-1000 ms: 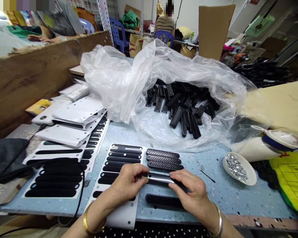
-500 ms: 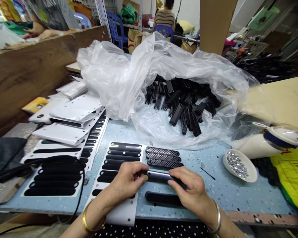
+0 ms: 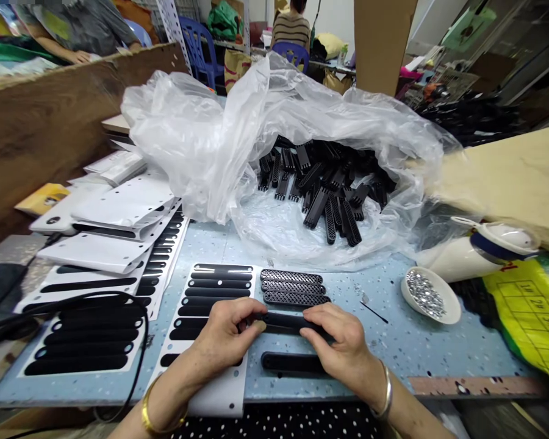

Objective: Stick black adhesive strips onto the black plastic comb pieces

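Between my two hands is a black plastic bar [image 3: 283, 322] with rounded ends, held level just above the blue table. My left hand [image 3: 231, 332] pinches its left end between thumb and fingers. At the right end, my right hand [image 3: 343, 344] grips it with thumb and fingertips, hiding that end. A second black bar [image 3: 290, 363] lies nearer me, its right end hidden behind my right hand. Beyond the held bar, three black bars with a lattice face [image 3: 293, 286] lie side by side. Partly under my left forearm is a white sheet [image 3: 217, 393] of black adhesive-looking strips.
A clear plastic bag [image 3: 201, 164] spills black bars [image 3: 329, 201] at the back. To the right stand a white bowl [image 3: 455, 314] of small silvery pieces and a white bottle [image 3: 452, 256]. Sheets [image 3: 123, 201] and a black cable [image 3: 141, 366] occupy the left. Another person [image 3: 77, 30] sits beyond the wooden board.
The held bar has tilted, so its shiny upper face now looks dull black. Both hands keep their grip. The whole view has shifted slightly.
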Tool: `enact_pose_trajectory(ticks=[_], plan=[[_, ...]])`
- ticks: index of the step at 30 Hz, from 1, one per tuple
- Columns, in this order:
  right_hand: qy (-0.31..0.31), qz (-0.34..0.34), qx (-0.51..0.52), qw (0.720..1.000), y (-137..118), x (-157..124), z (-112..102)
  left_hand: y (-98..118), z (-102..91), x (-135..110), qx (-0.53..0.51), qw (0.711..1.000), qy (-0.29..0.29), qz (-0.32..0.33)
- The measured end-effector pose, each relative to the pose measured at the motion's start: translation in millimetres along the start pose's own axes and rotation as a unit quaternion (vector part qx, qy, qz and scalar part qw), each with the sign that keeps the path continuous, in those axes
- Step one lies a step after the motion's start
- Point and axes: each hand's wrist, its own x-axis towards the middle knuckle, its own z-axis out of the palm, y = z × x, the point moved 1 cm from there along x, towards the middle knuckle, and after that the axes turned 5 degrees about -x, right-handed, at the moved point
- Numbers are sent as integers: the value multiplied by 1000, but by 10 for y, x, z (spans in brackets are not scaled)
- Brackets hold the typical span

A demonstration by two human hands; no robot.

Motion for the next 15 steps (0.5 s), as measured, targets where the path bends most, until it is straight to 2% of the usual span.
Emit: enact_pose_trajectory(ticks=[6, 10, 15], plan=[[16, 8, 13, 1000, 32, -32, 30, -39, 10, 12, 13, 1000, 13, 2], [32, 21, 24, 999, 39, -48, 49, -27, -1, 19, 12, 1000, -6, 23], [29, 30, 28, 999, 27, -57, 47, -4, -10, 30, 9, 1000, -13, 11]])
